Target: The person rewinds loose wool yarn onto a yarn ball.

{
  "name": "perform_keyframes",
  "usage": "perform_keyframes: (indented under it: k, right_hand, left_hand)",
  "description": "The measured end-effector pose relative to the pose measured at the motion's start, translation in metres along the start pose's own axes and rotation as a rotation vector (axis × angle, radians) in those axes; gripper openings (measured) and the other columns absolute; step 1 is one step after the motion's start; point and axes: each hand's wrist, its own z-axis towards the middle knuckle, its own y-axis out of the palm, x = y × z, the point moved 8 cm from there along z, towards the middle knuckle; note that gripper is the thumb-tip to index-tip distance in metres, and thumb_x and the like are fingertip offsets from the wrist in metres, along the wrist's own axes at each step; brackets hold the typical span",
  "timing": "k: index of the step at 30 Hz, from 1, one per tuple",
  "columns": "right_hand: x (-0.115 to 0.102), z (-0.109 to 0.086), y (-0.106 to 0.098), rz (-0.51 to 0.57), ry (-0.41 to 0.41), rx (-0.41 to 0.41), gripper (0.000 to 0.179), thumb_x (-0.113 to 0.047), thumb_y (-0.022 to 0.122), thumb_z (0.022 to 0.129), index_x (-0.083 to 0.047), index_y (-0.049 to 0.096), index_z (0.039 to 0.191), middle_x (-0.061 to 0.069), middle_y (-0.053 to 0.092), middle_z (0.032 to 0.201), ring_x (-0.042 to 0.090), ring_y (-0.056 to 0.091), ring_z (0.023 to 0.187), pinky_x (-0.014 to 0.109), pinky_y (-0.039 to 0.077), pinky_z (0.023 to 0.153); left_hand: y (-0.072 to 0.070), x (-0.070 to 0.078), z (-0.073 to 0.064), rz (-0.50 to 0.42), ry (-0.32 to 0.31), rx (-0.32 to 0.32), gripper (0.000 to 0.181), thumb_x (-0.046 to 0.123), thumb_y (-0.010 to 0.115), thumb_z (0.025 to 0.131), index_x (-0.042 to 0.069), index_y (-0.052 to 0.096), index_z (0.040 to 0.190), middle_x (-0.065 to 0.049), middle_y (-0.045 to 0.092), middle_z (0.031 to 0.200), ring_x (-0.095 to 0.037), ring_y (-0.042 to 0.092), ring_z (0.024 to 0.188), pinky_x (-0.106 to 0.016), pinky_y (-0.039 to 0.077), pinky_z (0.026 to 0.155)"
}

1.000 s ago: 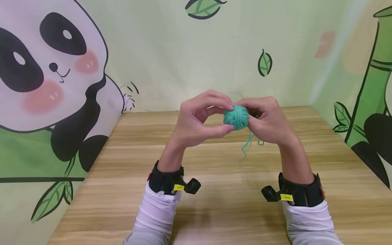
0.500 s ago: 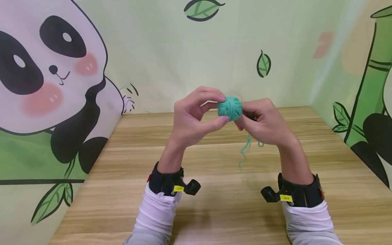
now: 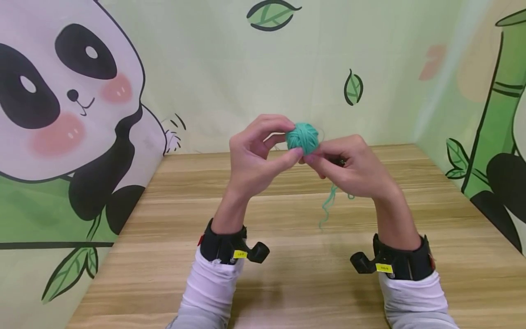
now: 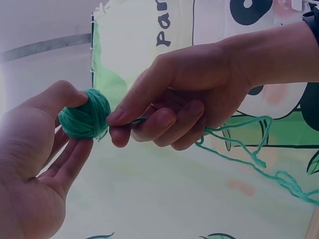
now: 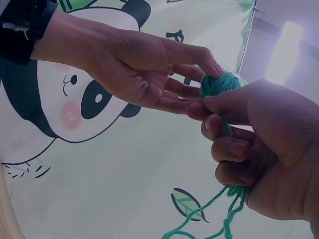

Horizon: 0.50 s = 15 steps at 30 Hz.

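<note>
A small ball of teal yarn (image 3: pixel 303 138) is held above the table, pinched between the thumb and fingers of my left hand (image 3: pixel 259 153). Beside it, my right hand (image 3: pixel 351 164) pinches the yarn strand between thumb and forefinger, its fingertips right at the ball. In the left wrist view the strand (image 4: pixel 139 120) runs from the ball through the right hand's curled fingers. Below that hand, loose yarn tails (image 5: pixel 234 199) dangle in loops in the right wrist view. The ball (image 5: pixel 219 84) is partly covered by the right thumb there.
Under both hands lies a wood-grain table (image 3: pixel 296 256). A printed backdrop (image 3: pixel 205 82) with pandas, leaves and bamboo stands behind it and along both sides. Each wrist wears a black strap (image 3: pixel 225 244) with a small camera.
The yarn ball and left hand have moved left and slightly up. The right fingertips have gone from beside the ball to its lower right side, and the ball appears turned.
</note>
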Motion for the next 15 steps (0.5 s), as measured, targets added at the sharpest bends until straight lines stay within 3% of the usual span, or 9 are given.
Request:
perform_keyframes:
  k: [15]
  right_hand:
    - [-0.0065, -0.0004, 0.0004, 0.000, -0.049, -0.023, 0.022, 0.012, 0.067, 0.088, -0.007, 0.077, 0.085, -0.006, 0.053, 0.059, 0.002, 0.040, 0.046, 0.022, 0.030, 0.037]
  left_hand:
    - [-0.0019, -0.0010, -0.0004, 0.055, 0.008, 0.023, 0.036, -0.022, 0.077, 0.073, -0.021, 0.065, 0.107, -0.025, 0.064, 0.106, -0.038, 0.060, 0.102, -0.052, 0.061, 0.089]
